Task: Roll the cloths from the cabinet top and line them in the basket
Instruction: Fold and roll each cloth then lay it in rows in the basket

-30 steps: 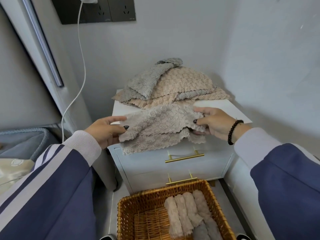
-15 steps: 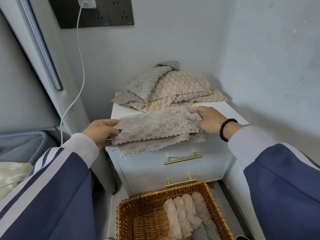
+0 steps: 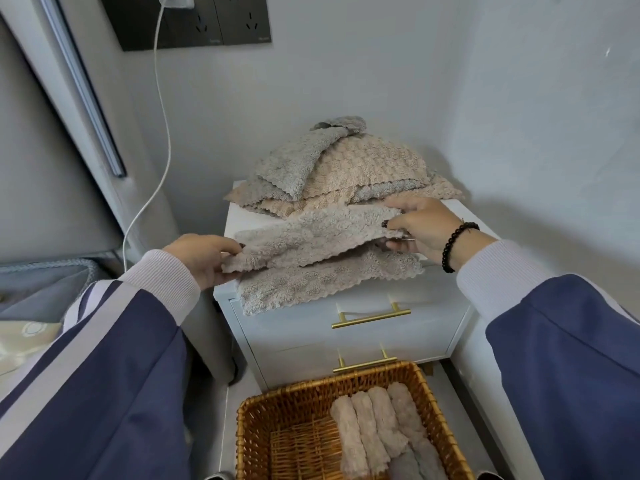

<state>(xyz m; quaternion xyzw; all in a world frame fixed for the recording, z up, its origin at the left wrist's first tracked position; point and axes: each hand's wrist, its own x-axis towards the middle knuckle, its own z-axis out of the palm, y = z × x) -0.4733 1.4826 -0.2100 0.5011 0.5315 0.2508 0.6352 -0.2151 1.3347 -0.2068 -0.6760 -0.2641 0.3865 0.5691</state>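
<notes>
Cloth pile (image 3: 346,174) at 12 o'clock on cabinet top (image 3: 242,220), folded cloth (image 3: 311,251) before it over front edge, left hand (image 3: 204,258) at its 9 o'clock end, right hand (image 3: 422,226) at 3 o'clock, basket (image 3: 277,403) at 6 o'clock on floor, rolled cloths (image 3: 377,427) in its 3 o'clock half

Soft, even daylight is filling my view, casting faint shadows on the pale grey wall (image 3: 381,81) to the right of the heap of beige and grey fleece cloths (image 3: 341,174). Straight lines are bowing at the left edge; nothing is glaring.
</notes>
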